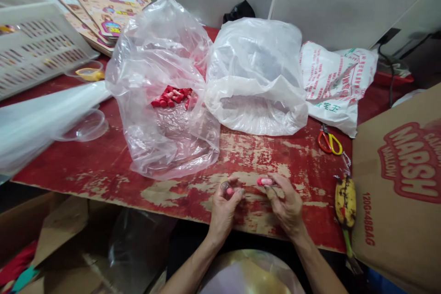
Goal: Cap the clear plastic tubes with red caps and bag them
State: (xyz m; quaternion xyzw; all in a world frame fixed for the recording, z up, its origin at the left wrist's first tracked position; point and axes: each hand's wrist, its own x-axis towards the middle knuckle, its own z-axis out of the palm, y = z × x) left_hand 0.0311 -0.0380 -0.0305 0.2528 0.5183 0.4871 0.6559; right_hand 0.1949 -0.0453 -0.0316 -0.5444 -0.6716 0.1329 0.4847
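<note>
Head cam: I see both hands above the red tabletop, near its front edge. L hand: thumb and fingers pinch a small pink pc.; a clear rounded item sits beside it, too small to ID. R hand: thumb and fingertips pinch a red-and-pink pc., held approx. horiz. Hands stand apart, pcs. not touching. Fwd-left of hands, I have a clear plastic bag w/ a pile of red pcs. showing at its mouth. Adj. to its right: white bag, then printed sack. Scissors lie below the sack; banana lies betw. R hand and carton.
</note>
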